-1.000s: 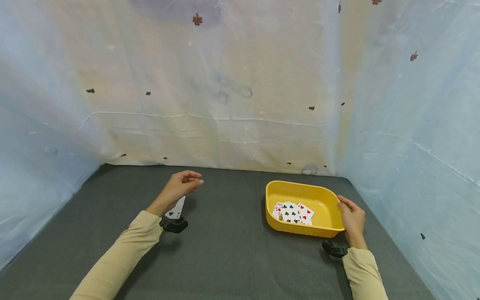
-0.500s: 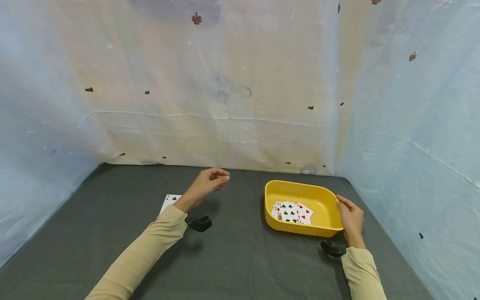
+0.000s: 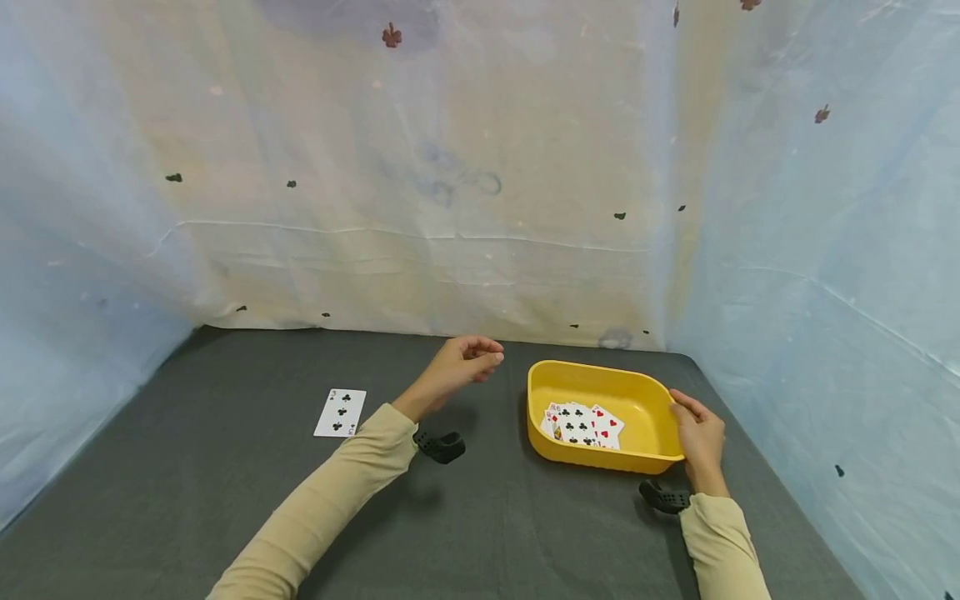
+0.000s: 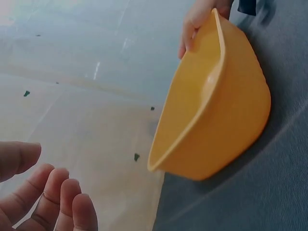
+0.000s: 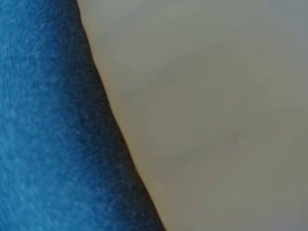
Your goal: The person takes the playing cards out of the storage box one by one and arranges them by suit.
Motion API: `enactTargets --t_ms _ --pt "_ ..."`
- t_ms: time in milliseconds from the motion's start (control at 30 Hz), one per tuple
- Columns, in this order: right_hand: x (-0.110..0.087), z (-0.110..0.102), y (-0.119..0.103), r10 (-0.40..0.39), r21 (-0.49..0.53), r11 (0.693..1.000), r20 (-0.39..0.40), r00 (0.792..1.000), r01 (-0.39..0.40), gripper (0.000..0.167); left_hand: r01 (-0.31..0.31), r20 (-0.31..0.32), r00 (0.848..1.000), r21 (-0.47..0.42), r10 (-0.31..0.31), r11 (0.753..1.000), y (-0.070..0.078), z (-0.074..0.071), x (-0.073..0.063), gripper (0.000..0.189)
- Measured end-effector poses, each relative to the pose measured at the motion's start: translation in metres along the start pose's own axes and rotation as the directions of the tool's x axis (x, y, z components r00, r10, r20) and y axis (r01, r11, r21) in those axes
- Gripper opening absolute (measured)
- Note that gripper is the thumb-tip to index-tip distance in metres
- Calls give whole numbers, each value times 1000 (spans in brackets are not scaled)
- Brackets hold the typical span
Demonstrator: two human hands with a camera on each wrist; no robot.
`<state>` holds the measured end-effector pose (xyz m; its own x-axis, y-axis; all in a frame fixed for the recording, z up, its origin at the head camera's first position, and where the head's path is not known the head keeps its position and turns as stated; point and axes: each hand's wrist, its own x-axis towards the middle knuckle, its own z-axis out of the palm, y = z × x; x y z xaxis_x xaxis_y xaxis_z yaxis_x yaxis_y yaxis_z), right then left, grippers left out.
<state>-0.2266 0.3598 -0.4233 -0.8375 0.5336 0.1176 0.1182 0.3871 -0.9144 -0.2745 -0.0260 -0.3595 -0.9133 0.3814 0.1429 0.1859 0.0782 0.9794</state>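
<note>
A yellow plastic tub (image 3: pixel 647 417) sits on the right part of the dark cloth, with several face-up playing cards (image 3: pixel 577 423) piled inside it. My right hand (image 3: pixel 701 437) grips its right rim, thumb on the inner side. Over the cloth, left of the tub, hovers my left hand (image 3: pixel 456 367). In the left wrist view, the fingers (image 4: pixel 53 197) are loosely bent and apart from the thumb, holding nothing. Behind that arm, a three of clubs card (image 3: pixel 341 412) lies face up on the cloth. The right wrist view is blurred by a pale surface very close to the camera.
Dark grey cloth (image 3: pixel 480 517) covers the table. A pale hanging sheet (image 3: pixel 450 167) rises along its far edge, and bluish sheets (image 3: pixel 840 250) close in the sides. Each wrist bears a black strap device (image 3: pixel 441 447).
My left hand has moved right, away from the three of clubs and closer to the tub, uncovering that card. The right hand and tub have stayed in place.
</note>
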Motion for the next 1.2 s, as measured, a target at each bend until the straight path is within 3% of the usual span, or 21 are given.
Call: enactTargets --t_ms 600,833,1200 --pt "0 0 1 4 4 1000 8 1000 -4 39 8 29 1000 -35 -7 999 12 42 17 25" --pt "-1 -1 1 2 8 1000 8 1000 -2 39 26 31 999 -50 -24 998 7 65 30 22" --pt "0 0 2 2 11 1000 14 1000 -2 40 74 50 996 14 -75 997 -2 94 42 25"
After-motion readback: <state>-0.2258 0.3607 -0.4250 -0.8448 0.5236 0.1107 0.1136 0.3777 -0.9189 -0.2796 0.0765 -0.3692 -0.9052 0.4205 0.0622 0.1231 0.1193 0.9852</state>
